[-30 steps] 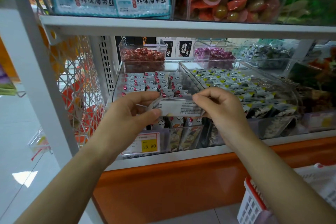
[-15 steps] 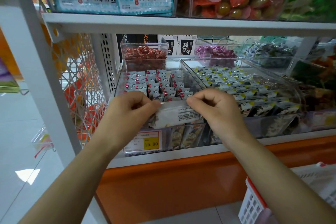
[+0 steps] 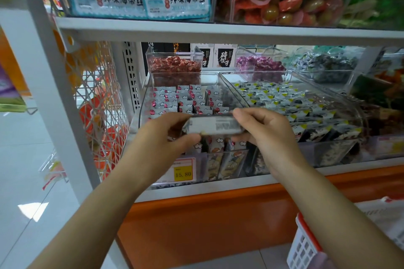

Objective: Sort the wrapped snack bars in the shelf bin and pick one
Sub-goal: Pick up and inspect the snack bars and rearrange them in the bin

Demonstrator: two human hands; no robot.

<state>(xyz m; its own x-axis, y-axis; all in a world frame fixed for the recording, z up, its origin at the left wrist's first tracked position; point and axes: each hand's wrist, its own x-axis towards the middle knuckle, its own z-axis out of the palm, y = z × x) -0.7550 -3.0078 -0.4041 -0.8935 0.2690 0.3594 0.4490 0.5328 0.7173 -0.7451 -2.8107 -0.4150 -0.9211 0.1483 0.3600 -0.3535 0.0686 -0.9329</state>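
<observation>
The snack bar (image 3: 213, 125) you hold is pale grey-white with a block of dark print. The other wrapped bars (image 3: 172, 99) are white with red dots and small cloud shapes. The neighbouring packets (image 3: 284, 102) are white and black with yellow corners. The price tag (image 3: 183, 173) is yellow, edged red. The shelf base (image 3: 218, 225) is orange; the basket (image 3: 302, 247) is white with a red rim. Further back you see red candies (image 3: 175, 67) and purple candies (image 3: 260, 64).

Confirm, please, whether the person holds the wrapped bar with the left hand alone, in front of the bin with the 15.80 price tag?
Not alone: the head view shows the left hand and the right hand each pinching one end of the wrapped bar, in front of the bin with the 15.80 price tag.
</observation>
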